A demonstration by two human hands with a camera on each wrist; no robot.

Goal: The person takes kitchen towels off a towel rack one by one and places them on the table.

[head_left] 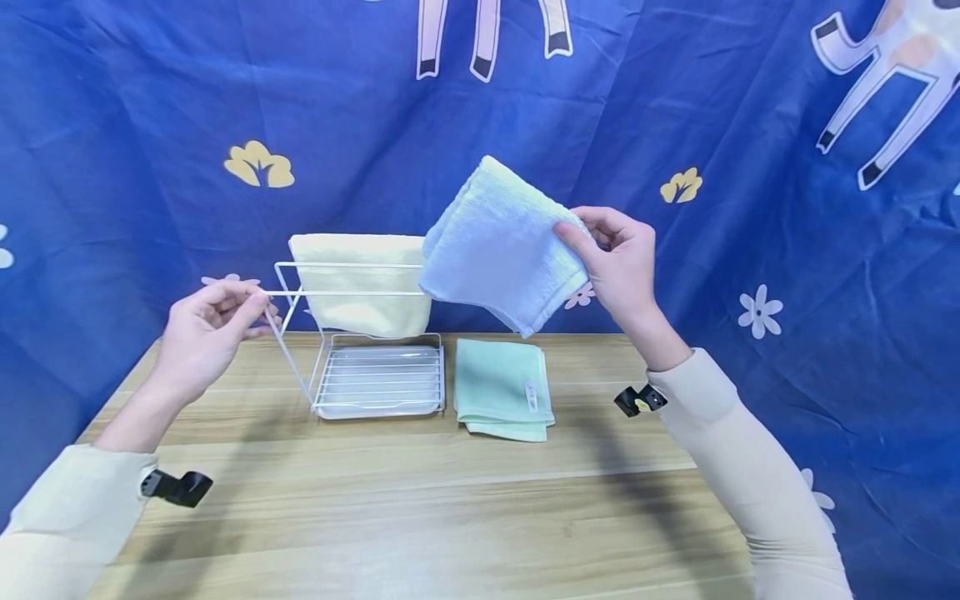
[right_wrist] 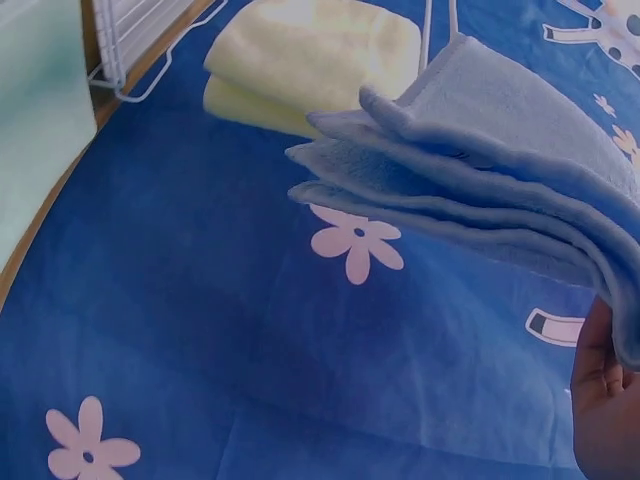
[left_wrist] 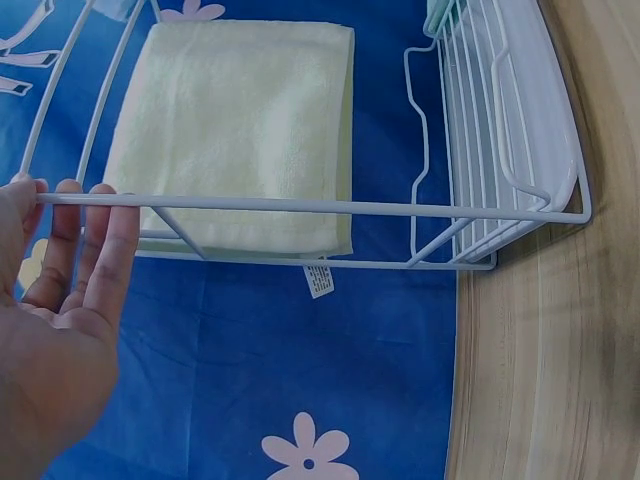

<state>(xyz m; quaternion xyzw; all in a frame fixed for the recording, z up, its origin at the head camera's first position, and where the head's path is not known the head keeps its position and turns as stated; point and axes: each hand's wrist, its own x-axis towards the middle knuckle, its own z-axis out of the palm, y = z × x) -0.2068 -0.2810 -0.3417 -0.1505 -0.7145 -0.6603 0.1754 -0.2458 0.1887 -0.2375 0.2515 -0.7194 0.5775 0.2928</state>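
My right hand point(head_left: 621, 254) pinches a folded light-blue towel point(head_left: 506, 246) by one corner and holds it up in the air. In the right wrist view the towel's several layers point(right_wrist: 480, 200) fan apart at the edge. The towel overlaps the right end of a white wire rack point(head_left: 360, 293) in the head view. My left hand point(head_left: 210, 329) grips the rack's upper left corner, thumb and fingertips on the wire point(left_wrist: 300, 206). A folded pale-yellow towel point(head_left: 363, 287) hangs over a rear top bar of the rack, its label point(left_wrist: 319, 280) showing below.
A white tray point(head_left: 378, 410) sits at the rack's base under a wire grid. Right of the rack, a folded mint-green towel point(head_left: 498, 383) with a small label lies on the wooden table point(head_left: 420, 517). Blue patterned cloth point(head_left: 360, 108) hangs close behind the table's back edge.
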